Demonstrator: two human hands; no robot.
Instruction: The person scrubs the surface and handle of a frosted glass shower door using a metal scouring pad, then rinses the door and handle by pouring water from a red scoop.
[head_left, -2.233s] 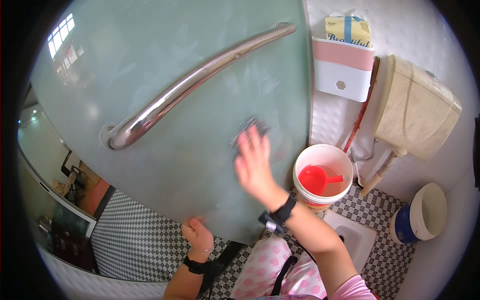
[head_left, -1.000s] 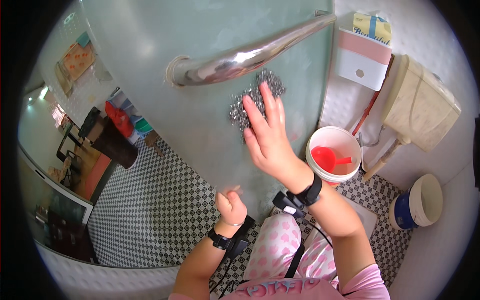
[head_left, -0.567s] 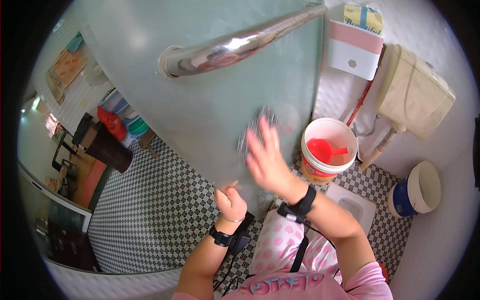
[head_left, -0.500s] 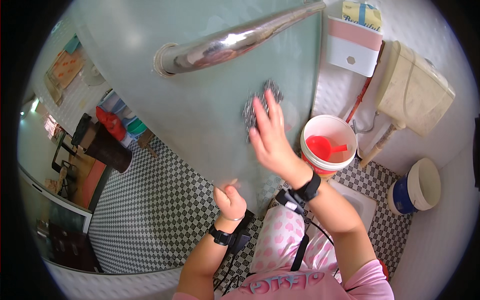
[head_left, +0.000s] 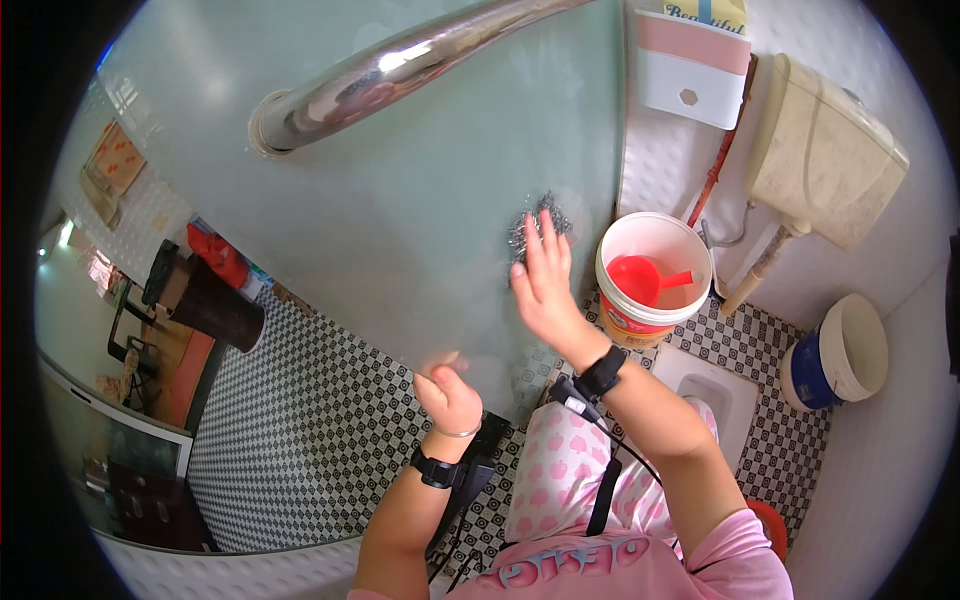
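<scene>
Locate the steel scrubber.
In the head view, the scrubber is pressed flat against the frosted glass door under the right hand, right of centre, just left of the white bucket.

I am seeing the scouring pad (head_left: 537, 226) lying on the glass door (head_left: 400, 240), under my right hand (head_left: 543, 285). My left hand (head_left: 449, 396) is sitting at the door's lower edge. The bucket (head_left: 652, 268) is standing right of the door, a scoop (head_left: 642, 279) lying in it.
</scene>
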